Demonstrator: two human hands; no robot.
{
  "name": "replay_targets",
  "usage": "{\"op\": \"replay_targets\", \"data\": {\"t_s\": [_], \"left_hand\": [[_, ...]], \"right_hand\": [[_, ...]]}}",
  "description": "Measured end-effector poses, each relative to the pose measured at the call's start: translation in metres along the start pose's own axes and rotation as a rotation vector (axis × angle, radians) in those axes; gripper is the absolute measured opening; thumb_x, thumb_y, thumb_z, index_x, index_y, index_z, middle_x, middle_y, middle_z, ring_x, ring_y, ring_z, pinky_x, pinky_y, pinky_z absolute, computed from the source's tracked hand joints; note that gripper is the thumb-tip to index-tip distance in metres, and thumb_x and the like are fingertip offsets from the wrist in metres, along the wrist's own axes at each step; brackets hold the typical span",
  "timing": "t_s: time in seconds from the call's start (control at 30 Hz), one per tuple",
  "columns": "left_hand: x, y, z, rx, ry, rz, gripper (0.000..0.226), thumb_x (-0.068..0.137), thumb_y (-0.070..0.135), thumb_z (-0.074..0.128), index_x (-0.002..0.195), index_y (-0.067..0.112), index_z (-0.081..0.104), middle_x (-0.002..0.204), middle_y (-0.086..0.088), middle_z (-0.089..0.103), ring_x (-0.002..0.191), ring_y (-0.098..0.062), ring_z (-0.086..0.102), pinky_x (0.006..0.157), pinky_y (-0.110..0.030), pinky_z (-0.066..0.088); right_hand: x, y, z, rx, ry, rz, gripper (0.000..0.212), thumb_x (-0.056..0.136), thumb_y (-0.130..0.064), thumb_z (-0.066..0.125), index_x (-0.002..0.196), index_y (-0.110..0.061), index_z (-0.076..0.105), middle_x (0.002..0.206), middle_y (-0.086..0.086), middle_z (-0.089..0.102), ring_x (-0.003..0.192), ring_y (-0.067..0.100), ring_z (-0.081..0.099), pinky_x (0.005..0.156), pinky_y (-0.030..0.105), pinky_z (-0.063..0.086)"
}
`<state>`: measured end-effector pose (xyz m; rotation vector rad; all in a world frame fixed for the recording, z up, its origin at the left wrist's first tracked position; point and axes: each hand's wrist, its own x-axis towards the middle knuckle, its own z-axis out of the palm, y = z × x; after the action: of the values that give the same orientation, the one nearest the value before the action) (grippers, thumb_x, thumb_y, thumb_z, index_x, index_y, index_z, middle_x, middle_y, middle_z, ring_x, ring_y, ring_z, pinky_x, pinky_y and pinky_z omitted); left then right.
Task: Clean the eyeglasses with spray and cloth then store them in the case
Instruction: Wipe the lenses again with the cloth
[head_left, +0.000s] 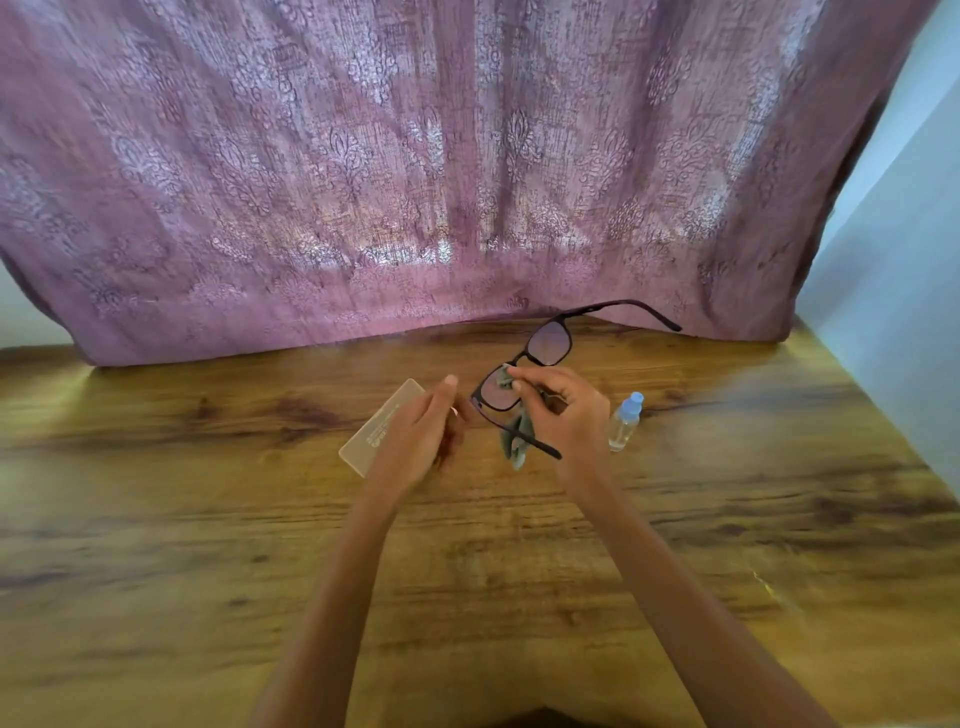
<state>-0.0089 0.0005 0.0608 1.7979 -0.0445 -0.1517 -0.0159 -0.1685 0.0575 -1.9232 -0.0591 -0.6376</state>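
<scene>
While the translucent case (378, 427), its print too blurred to read, lies leftmost on the wooden table (208, 519), the left hand (423, 439) seemingly pinches a corner of the raised eyeglasses (549, 344); the right hand (569, 410) pinches a grey cloth (511, 449) over one lens, the spray bottle (625, 423) standing just right.

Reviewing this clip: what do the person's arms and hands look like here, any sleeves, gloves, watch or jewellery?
Two bare forearms enter from the bottom edge, with no sleeves, watch or bracelet in view. The left hand and right hand wear no gloves. A small pale spot on a left finger could be a ring, but it is too small to tell.
</scene>
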Motion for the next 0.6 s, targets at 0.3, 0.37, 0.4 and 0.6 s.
{"op": "replay_targets", "data": {"t_s": [0.3, 0.37, 0.4, 0.6], "left_hand": [[0.007, 0.024, -0.001, -0.042, -0.225, -0.206, 0.037, 0.099, 0.037, 0.043, 0.078, 0.008, 0.051, 0.047, 0.0, 0.046, 0.036, -0.015, 0.036, 0.033, -0.019, 0.027], [0.007, 0.026, 0.001, -0.1, -0.225, -0.212, 0.034, 0.099, 0.034, 0.045, 0.079, 0.007, 0.05, 0.047, 0.003, 0.041, 0.036, -0.012, 0.031, 0.033, -0.019, 0.025], [0.008, 0.027, 0.002, -0.129, -0.213, -0.212, 0.033, 0.099, 0.033, 0.046, 0.078, 0.007, 0.05, 0.046, 0.005, 0.041, 0.036, -0.01, 0.031, 0.033, -0.019, 0.025], [0.01, 0.034, 0.005, -0.158, -0.173, -0.209, 0.033, 0.1, 0.03, 0.045, 0.073, 0.012, 0.054, 0.047, 0.008, 0.039, 0.037, -0.007, 0.032, 0.033, -0.019, 0.028]], "right_hand": [[0.002, 0.0, -0.001, -0.131, -0.045, -0.169, 0.017, 0.086, -0.009, 0.071, 0.102, -0.014, 0.076, 0.091, -0.008, 0.067, 0.08, 0.002, 0.062, 0.07, 0.014, 0.051], [0.002, -0.001, -0.001, -0.19, -0.013, -0.219, 0.016, 0.084, -0.006, 0.073, 0.1, -0.009, 0.076, 0.093, 0.0, 0.069, 0.079, 0.003, 0.06, 0.071, 0.008, 0.047], [0.002, -0.001, 0.0, -0.22, 0.007, -0.25, 0.016, 0.084, -0.004, 0.073, 0.099, -0.006, 0.076, 0.095, 0.005, 0.068, 0.081, 0.002, 0.057, 0.073, 0.004, 0.043], [-0.009, -0.008, 0.0, -0.316, -0.102, -0.378, 0.016, 0.091, -0.005, 0.063, 0.101, 0.003, 0.072, 0.095, 0.013, 0.064, 0.084, 0.023, 0.062, 0.074, 0.03, 0.051]]}}
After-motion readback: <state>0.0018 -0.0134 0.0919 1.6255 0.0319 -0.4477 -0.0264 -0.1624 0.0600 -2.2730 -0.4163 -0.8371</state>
